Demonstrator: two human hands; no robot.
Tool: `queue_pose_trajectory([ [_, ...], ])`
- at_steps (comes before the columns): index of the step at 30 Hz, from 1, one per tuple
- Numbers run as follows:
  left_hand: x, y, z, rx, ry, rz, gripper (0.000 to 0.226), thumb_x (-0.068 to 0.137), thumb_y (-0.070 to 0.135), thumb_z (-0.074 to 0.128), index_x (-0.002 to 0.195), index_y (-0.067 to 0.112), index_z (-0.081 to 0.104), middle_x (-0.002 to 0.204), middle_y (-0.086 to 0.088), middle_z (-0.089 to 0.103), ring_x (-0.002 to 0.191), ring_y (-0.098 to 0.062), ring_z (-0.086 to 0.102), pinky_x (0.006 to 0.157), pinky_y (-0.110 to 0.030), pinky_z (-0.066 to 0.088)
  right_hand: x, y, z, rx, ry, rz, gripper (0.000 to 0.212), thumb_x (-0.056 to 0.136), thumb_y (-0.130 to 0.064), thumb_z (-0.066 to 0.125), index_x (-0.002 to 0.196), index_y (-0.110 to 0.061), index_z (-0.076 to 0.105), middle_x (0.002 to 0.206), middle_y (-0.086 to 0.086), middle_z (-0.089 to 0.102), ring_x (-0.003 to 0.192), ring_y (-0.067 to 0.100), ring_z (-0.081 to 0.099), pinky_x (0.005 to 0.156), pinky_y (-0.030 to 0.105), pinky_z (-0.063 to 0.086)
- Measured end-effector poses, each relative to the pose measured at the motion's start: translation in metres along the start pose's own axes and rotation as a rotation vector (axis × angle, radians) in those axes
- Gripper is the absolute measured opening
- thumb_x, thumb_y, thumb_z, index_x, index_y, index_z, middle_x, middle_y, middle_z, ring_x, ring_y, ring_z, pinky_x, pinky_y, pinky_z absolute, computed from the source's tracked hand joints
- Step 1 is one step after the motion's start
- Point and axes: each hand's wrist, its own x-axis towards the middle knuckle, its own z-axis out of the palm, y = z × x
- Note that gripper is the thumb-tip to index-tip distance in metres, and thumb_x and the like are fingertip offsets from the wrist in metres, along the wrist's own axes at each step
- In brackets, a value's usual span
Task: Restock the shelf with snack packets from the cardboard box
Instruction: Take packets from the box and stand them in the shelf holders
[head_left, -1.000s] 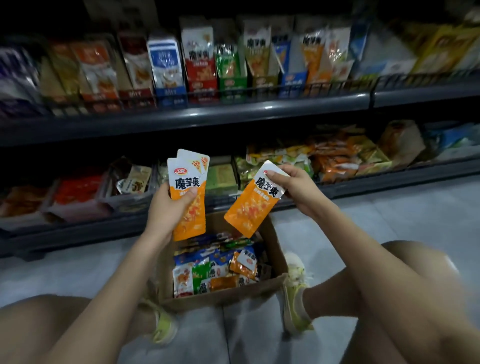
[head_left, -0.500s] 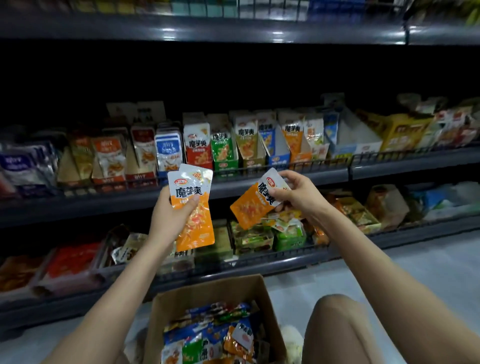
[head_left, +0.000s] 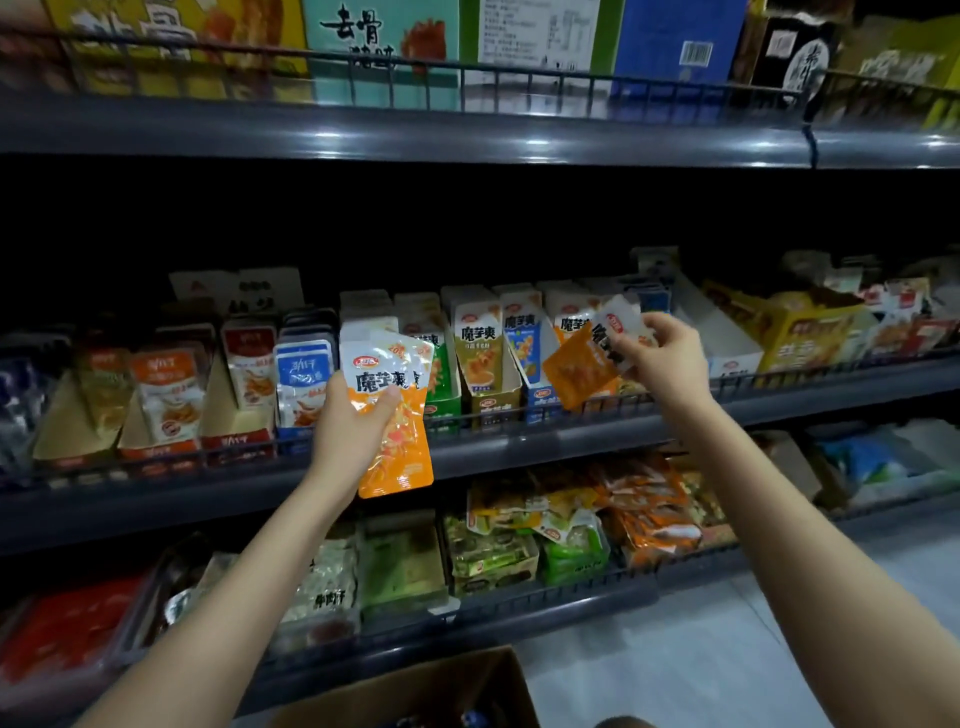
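My left hand (head_left: 353, 426) grips a small stack of orange-and-white snack packets (head_left: 397, 415), held upright in front of the middle shelf (head_left: 519, 441). My right hand (head_left: 662, 358) pinches a single orange packet (head_left: 584, 366) by its white top, tilted, right at the open display boxes (head_left: 488, 364) of like packets on that shelf. The cardboard box (head_left: 415, 691) shows only its upper flap at the bottom edge of the head view; its contents are mostly hidden.
A wire rail runs along the middle shelf's front. The upper shelf (head_left: 467, 135) carries large cartons. The bottom shelf (head_left: 519, 597) holds loose green and orange packets. Pale floor tiles (head_left: 701, 649) lie at the lower right.
Both hands have risen from above the box up to the middle shelf. The view tilted upward, so the box slid to the bottom edge. The right packet moved toward the display boxes.
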Motion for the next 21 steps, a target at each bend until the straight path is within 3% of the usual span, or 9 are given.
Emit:
queue_pose_trajectory([
  [3, 0.019, 0.007, 0.016, 0.004, -0.006, 0.012, 0.056, 0.092, 0.035, 0.06, 0.139, 0.014, 0.036, 0.132, -0.003, 0.053, 0.117, -0.023, 0.053, 0.092, -0.04, 0.049, 0.021, 0.002, -0.008, -0.086, 0.095, -0.075, 0.019, 0.089, -0.036, 0.065, 0.103, -0.023, 0.063, 0.099, 0.002, 0.071, 0.084, 0.018, 0.069, 0.075, 0.045, 0.058],
  [6, 0.035, 0.016, 0.033, 0.006, -0.018, 0.039, 0.039, 0.092, 0.029, 0.059, 0.126, 0.015, 0.044, 0.115, 0.001, 0.059, 0.103, -0.021, 0.06, 0.084, -0.04, 0.053, 0.041, 0.004, -0.007, -0.179, 0.16, -0.113, 0.023, 0.09, -0.036, 0.064, 0.106, -0.021, 0.064, 0.103, 0.003, 0.071, 0.092, 0.019, 0.067, 0.079, 0.046, 0.055],
  [10, 0.054, 0.021, 0.055, 0.028, -0.031, 0.073, 0.052, 0.092, 0.03, 0.059, 0.136, 0.011, 0.039, 0.124, -0.002, 0.057, 0.087, -0.012, 0.061, 0.065, -0.026, 0.05, 0.068, 0.01, 0.001, -0.317, 0.163, -0.142, 0.034, 0.091, -0.031, 0.063, 0.118, -0.01, 0.062, 0.115, 0.011, 0.067, 0.105, 0.027, 0.063, 0.081, 0.033, 0.045],
  [13, 0.063, 0.021, 0.069, 0.059, -0.047, 0.085, 0.057, 0.093, 0.032, 0.057, 0.141, 0.01, 0.034, 0.13, -0.004, 0.055, 0.076, 0.0, 0.054, 0.056, -0.016, 0.041, 0.087, 0.02, 0.012, -0.381, 0.133, -0.114, 0.041, 0.092, -0.032, 0.062, 0.126, -0.009, 0.058, 0.121, 0.013, 0.065, 0.112, 0.03, 0.059, 0.085, 0.034, 0.043],
  [16, 0.066, 0.02, 0.081, 0.085, -0.054, 0.104, 0.057, 0.094, 0.033, 0.056, 0.142, 0.012, 0.032, 0.135, 0.006, 0.046, 0.089, -0.005, 0.051, 0.06, -0.012, 0.039, 0.103, 0.035, 0.024, -0.427, 0.067, -0.064, 0.046, 0.092, -0.033, 0.062, 0.131, -0.01, 0.055, 0.124, 0.014, 0.063, 0.114, 0.031, 0.058, 0.09, 0.038, 0.044],
  [18, 0.069, 0.016, 0.089, 0.057, -0.068, 0.113, 0.05, 0.093, 0.031, 0.057, 0.136, 0.014, 0.038, 0.131, 0.001, 0.053, 0.096, -0.009, 0.055, 0.071, -0.021, 0.045, 0.109, 0.045, 0.032, -0.429, 0.028, -0.027, 0.045, 0.091, -0.031, 0.062, 0.131, -0.01, 0.055, 0.125, 0.014, 0.062, 0.113, 0.031, 0.058, 0.091, 0.04, 0.045],
  [20, 0.071, 0.013, 0.096, 0.038, -0.086, 0.099, 0.049, 0.092, 0.031, 0.059, 0.135, 0.016, 0.04, 0.123, 0.004, 0.055, 0.097, -0.011, 0.059, 0.077, -0.027, 0.05, 0.113, 0.055, 0.039, -0.363, 0.001, 0.026, 0.043, 0.09, -0.028, 0.064, 0.129, -0.011, 0.056, 0.122, 0.013, 0.063, 0.112, 0.031, 0.058, 0.092, 0.043, 0.047],
  [21, 0.072, 0.011, 0.099, 0.033, -0.091, 0.093, 0.05, 0.092, 0.031, 0.059, 0.136, 0.017, 0.039, 0.12, 0.007, 0.053, 0.091, -0.006, 0.06, 0.072, -0.023, 0.051, 0.115, 0.059, 0.043, -0.348, -0.007, 0.039, 0.042, 0.089, -0.028, 0.065, 0.127, -0.012, 0.058, 0.119, 0.012, 0.064, 0.11, 0.032, 0.058, 0.091, 0.044, 0.048],
])
